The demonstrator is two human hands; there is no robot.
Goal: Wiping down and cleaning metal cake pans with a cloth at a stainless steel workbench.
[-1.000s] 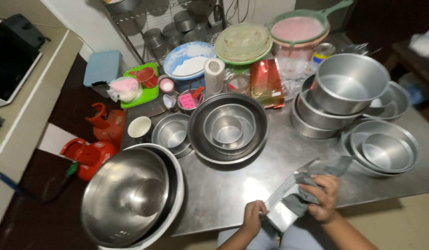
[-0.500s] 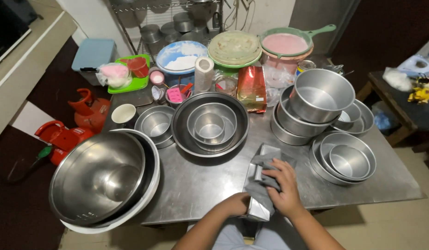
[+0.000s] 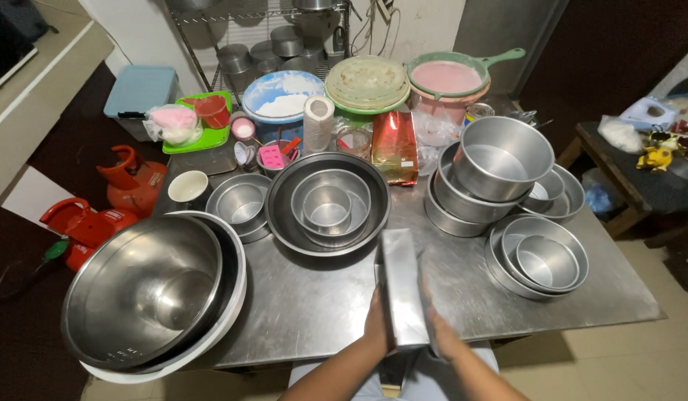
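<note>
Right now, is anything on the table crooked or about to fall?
Yes. The big steel mixing bowl hangs over the table's front left edge, and the top cake pan sits tilted on its stack. Nothing looks spilled.

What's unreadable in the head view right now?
- Left hand and right hand: fingers hidden behind the metal pan they hold.
- Pan's inside: faces away, unseen.
- Big steel bowl: lower rim close to the frame edge, base hidden.
- Shelf contents: too small, cut by top edge.
</note>
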